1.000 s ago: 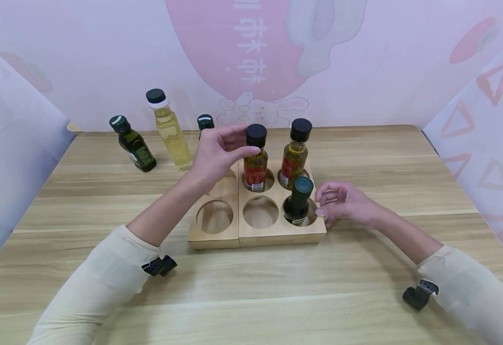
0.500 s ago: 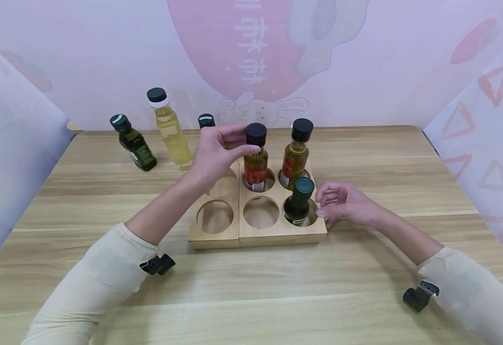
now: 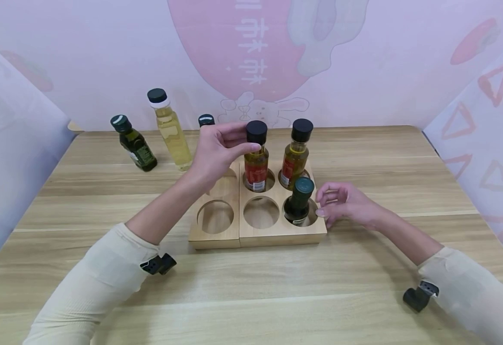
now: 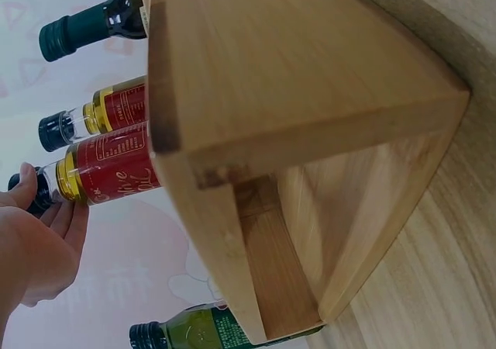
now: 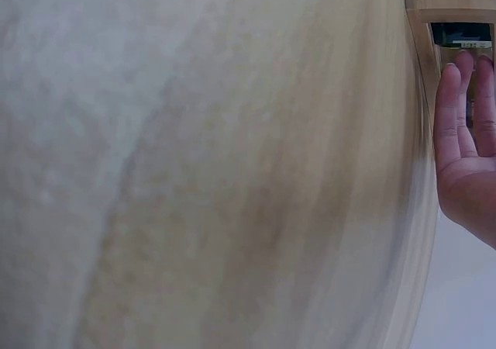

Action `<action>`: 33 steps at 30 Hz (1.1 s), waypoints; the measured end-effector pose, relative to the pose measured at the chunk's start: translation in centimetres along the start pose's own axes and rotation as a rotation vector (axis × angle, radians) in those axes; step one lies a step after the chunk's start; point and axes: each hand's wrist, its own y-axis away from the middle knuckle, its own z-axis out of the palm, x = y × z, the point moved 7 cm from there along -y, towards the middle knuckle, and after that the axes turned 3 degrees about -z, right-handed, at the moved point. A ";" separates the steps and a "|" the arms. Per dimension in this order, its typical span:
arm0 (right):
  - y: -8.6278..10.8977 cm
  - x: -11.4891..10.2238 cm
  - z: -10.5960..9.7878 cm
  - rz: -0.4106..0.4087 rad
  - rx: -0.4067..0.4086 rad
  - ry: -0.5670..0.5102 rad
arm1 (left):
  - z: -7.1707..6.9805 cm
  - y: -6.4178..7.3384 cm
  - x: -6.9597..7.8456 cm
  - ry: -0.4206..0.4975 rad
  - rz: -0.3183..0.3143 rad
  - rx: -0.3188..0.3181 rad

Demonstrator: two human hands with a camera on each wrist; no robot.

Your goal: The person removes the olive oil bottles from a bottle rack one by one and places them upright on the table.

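My left hand [image 3: 218,153] pinches the neck of a red-labelled olive oil bottle [image 3: 256,173], thumb in front and fingers behind, just under its black cap. The bottle stands upright in a back hole of the wooden bottle rack [image 3: 279,238]; its label reads partly in the left wrist view. To its right, a second red-labelled bottle [image 3: 292,165] sits in another back hole. A dark green bottle [image 3: 298,203] leans in the front right hole. At the rack's right end is my right hand [image 3: 342,203], its fingers fairly straight against the open side in the right wrist view.
On the table's back left stand a small dark green bottle [image 3: 136,149] and a tall bottle of pale yellow oil [image 3: 173,136]. Another green bottle [image 4: 194,329] is partly hidden behind my left hand. A printed sheet [image 3: 385,72] borders the table's far edge.
The red-labelled bottle in my left hand has risen very slightly. My right hand and the rack have stayed where they were.
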 end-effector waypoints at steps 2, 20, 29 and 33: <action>0.0 0.0 0.0 0.005 0.005 0.001 | 0.0 0.0 0.1 0.005 -0.003 0.005; 0.1 0.0 0.0 -0.001 0.002 -0.004 | -0.4 -0.1 1.3 0.001 0.039 0.042; 0.1 -0.2 0.1 -0.005 -0.001 -0.004 | -0.5 -0.2 1.9 0.012 0.047 0.059; 0.1 -0.1 0.1 0.006 0.006 -0.003 | -0.6 -0.2 1.8 0.025 0.040 0.063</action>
